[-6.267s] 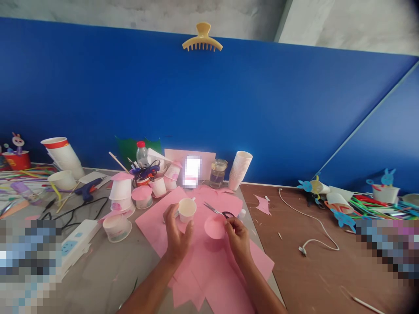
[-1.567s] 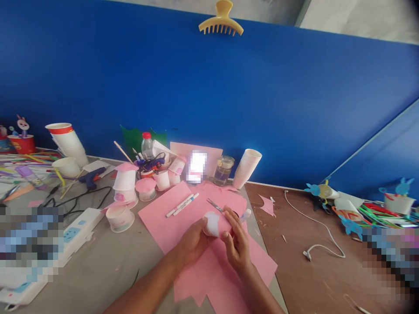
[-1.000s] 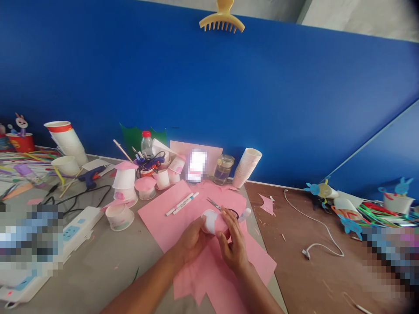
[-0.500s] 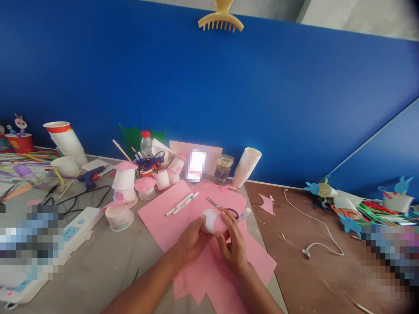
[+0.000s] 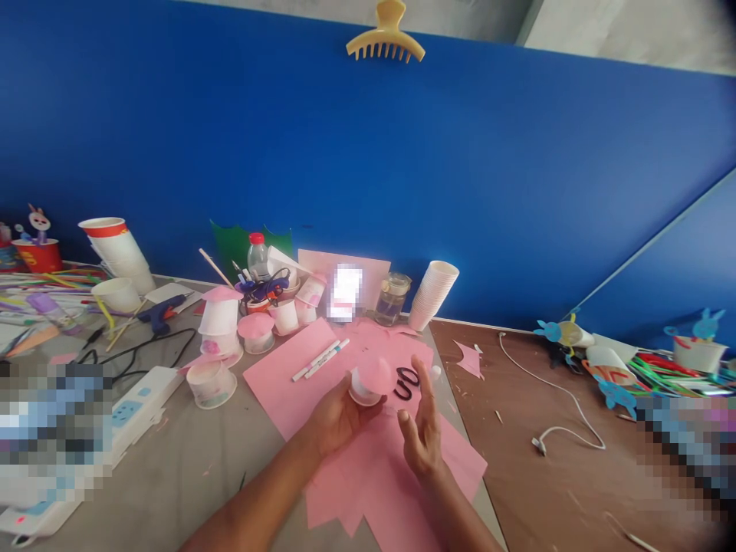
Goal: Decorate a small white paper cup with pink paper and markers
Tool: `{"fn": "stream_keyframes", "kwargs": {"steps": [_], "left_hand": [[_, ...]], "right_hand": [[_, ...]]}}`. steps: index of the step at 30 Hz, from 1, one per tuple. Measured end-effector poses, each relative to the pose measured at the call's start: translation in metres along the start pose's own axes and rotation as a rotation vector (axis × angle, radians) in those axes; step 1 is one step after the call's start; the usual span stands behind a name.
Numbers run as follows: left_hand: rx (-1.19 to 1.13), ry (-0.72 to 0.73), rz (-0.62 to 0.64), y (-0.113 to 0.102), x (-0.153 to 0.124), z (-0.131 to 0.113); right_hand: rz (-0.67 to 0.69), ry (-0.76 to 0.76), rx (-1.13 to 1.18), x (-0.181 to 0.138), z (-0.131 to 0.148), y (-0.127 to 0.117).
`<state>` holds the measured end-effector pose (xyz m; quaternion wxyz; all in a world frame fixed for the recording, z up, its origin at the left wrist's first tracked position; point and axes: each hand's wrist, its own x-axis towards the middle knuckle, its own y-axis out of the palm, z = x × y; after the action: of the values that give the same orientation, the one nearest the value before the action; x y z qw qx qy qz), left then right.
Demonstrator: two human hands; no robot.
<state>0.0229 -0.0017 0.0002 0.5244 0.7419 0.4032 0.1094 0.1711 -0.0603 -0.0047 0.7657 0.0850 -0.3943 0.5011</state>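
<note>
Head view: cup (image 5: 362,393), topped by pink disc (image 5: 376,374), left of scissors (image 5: 402,395), clamped in left grip (image 5: 336,418); right grip (image 5: 424,433) spread apart, nothing visibly held, beside scissors. Probably light, stiff yet crushable: hold gently around sides, off pink disc.

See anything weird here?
Yes: a yellow hair clip is at the top of the blue partition, an odd spot. A jagged pink scrap lies on the brown tabletop, away from the pink sheets.

The right hand (image 5: 423,426) has room above the cup (image 5: 366,385); scissors (image 5: 407,386) lie between them.
</note>
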Motion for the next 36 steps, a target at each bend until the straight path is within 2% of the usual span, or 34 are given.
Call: {"fn": "stream_keyframes", "kwargs": {"steps": [7, 14, 18, 29, 33, 36], "left_hand": [[0.019, -0.026, 0.016, -0.002, 0.0, 0.006], [0.059, -0.041, 0.098, 0.007, -0.004, 0.008], [0.077, -0.041, 0.113, 0.011, -0.005, 0.01], [0.132, -0.012, 0.135, 0.009, -0.005, 0.012], [0.145, 0.011, 0.086, 0.005, -0.005, 0.009], [0.138, -0.001, 0.083, 0.004, -0.003, 0.008]], "right_hand": [[0.013, -0.1, -0.082, 0.003, -0.001, 0.001], [0.023, -0.26, -0.237, 0.006, 0.0, 0.002], [0.052, -0.29, -0.271, 0.006, -0.001, 0.004], [0.072, -0.272, -0.17, 0.004, 0.001, 0.005], [-0.009, -0.163, -0.096, 0.004, 0.006, 0.003], [-0.02, -0.068, -0.041, 0.003, 0.006, 0.002]]}}
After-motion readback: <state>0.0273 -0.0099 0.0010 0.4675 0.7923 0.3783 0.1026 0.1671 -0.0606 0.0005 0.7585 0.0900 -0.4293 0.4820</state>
